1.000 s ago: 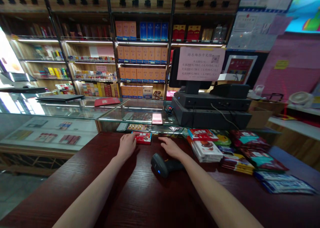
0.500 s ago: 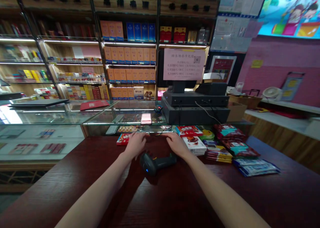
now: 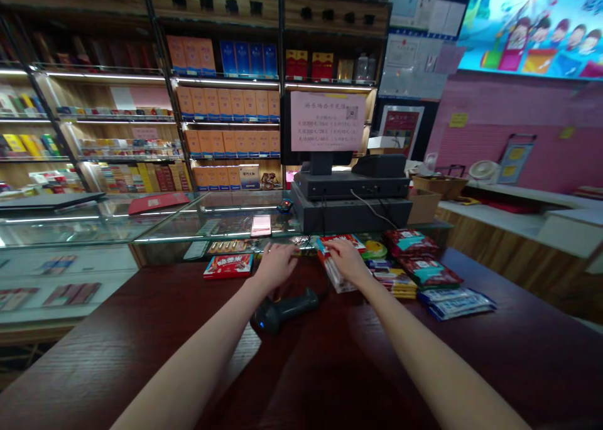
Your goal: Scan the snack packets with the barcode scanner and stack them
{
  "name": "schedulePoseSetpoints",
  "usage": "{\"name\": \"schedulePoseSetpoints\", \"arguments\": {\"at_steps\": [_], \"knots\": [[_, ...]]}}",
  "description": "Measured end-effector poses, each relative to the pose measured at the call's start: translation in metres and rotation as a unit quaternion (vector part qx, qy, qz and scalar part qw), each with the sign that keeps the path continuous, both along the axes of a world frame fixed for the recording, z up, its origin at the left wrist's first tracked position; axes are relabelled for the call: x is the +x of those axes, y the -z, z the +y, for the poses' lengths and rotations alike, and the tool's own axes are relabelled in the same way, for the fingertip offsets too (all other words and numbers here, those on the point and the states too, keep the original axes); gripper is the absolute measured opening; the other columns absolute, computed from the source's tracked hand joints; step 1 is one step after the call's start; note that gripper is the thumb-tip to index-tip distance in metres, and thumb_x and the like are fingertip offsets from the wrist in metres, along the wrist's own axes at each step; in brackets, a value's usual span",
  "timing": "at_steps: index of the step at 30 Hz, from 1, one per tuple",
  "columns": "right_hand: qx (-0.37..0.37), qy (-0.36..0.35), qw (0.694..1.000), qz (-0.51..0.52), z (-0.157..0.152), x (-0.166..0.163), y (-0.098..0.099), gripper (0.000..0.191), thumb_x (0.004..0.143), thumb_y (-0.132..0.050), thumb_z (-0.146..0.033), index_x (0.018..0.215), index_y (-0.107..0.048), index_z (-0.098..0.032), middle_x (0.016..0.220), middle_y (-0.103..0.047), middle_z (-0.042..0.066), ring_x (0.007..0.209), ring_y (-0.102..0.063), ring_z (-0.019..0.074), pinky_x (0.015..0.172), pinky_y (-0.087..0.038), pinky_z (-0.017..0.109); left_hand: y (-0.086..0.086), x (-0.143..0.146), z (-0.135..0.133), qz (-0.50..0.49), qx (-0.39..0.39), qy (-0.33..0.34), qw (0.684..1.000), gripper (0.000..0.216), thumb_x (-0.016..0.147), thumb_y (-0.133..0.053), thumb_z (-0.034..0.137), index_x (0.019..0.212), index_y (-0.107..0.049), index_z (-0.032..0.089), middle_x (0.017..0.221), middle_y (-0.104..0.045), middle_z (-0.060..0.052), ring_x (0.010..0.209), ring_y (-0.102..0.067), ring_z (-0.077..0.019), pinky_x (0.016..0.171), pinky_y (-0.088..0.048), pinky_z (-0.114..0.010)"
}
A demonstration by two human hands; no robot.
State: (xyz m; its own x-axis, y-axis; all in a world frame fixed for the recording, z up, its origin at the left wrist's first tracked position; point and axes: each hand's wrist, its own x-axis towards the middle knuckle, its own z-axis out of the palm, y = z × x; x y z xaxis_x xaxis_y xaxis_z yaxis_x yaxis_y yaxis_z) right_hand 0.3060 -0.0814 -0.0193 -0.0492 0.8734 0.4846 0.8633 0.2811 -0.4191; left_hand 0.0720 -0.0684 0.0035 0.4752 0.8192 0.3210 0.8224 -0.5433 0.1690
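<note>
My left hand (image 3: 277, 263) hovers above the dark counter, fingers apart and pointing right, with nothing visible in it. Just below it lies a black handheld barcode scanner (image 3: 287, 311) with a small blue light. To the left of that hand a red snack box (image 3: 228, 265) rests flat. My right hand (image 3: 347, 260) is over a stack with a red packet (image 3: 353, 238) on top and a white box (image 3: 342, 284) underneath. Its fingers are stretched toward the stack's left edge, seemingly touching it. The palm and forearm cover part of the stack.
Yellow-and-purple packets (image 3: 396, 284), dark red bags (image 3: 428, 272) and blue-white packets (image 3: 456, 302) lie on the right. Behind stand a glass showcase (image 3: 211, 213) and a black register (image 3: 348, 194). A phone-like device with a bright screen (image 3: 260, 225) sits on the glass.
The view has swung right. My right hand has moved from beside the stack onto it. My left hand has shifted right, away from the red snack box, which now shows fully.
</note>
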Motion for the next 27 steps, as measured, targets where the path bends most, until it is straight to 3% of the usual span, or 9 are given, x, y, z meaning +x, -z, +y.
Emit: {"name": "schedulePoseSetpoints", "arguments": {"at_steps": [7, 15, 27], "knots": [[-0.009, 0.075, 0.997, -0.028, 0.001, 0.037, 0.002, 0.039, 0.092, -0.044, -0.017, 0.121, -0.071, -0.019, 0.127, -0.069, 0.007, 0.12, -0.057, 0.0237, 0.108, -0.038, 0.037, 0.0, 0.038, -0.003, -0.005, 0.0, 0.022, 1.0, 0.043, 0.092, -0.051, 0.034, 0.134, -0.056, 0.025, 0.137, -0.062, -0.009, 0.128, -0.052, -0.0294, 0.114, -0.031, -0.049], [-0.028, 0.152, 0.987, -0.035, 0.007, 0.075, 0.013, 0.037, 0.092, -0.048, -0.024, 0.122, -0.07, -0.02, 0.131, -0.066, 0.009, 0.122, -0.056, 0.025, 0.108, -0.038, 0.038, 0.011, 0.072, 0.002, -0.02, -0.035, 0.033, 0.999, 0.055, 0.092, -0.052, 0.044, 0.142, -0.045, 0.024, 0.143, -0.057, -0.011, 0.134, -0.047, -0.0321, 0.114, -0.03, -0.053], [-0.095, 0.195, 0.976, 0.011, 0.0, 0.085, 0.013, 0.052, 0.096, -0.046, -0.035, 0.145, -0.052, -0.018, 0.136, -0.063, 0.015, 0.125, -0.058, 0.0327, 0.102, -0.045, 0.044, 0.021, 0.092, 0.008, -0.085, -0.112, 0.031, 0.99, 0.07, 0.09, -0.053, 0.044, 0.151, -0.032, 0.017, 0.145, -0.055, -0.016, 0.138, -0.045, -0.0322, 0.115, -0.03, -0.052]]}}
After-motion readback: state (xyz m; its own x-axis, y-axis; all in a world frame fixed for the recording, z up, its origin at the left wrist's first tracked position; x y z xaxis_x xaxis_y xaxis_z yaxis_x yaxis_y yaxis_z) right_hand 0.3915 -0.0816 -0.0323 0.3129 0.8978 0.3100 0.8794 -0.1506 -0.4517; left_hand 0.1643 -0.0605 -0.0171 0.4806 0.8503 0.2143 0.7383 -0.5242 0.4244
